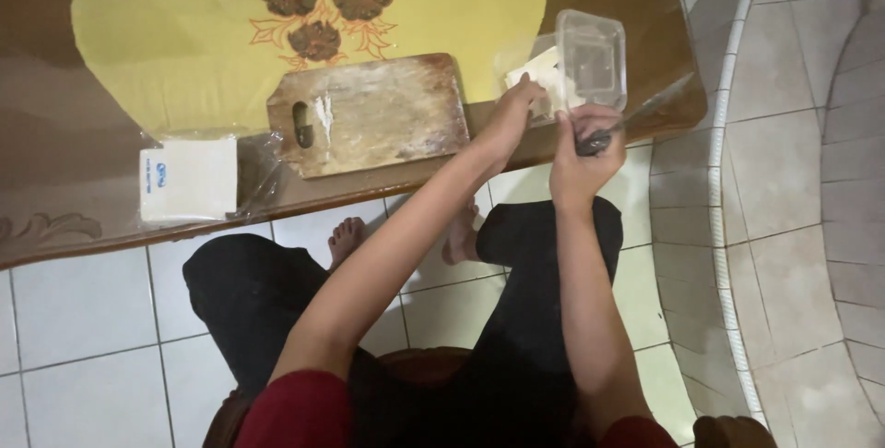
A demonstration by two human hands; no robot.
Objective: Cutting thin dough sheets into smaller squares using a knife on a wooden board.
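A clear plastic container [592,59] stands at the table's right end with a pale white block [546,75] against it. My left hand [513,116] reaches to that block and touches it with the fingertips. My right hand [583,155] is closed around the dark handle of a knife [636,116], whose blade points right toward the table edge. A worn wooden cutting board [373,112] lies just left of both hands.
A white wrapped block in clear plastic [189,178] sits at the left of the brown table [55,218]. A yellow oval mat with a flower pattern [184,33] covers the middle. White floor tiles lie below, a tiled step [784,181] to the right.
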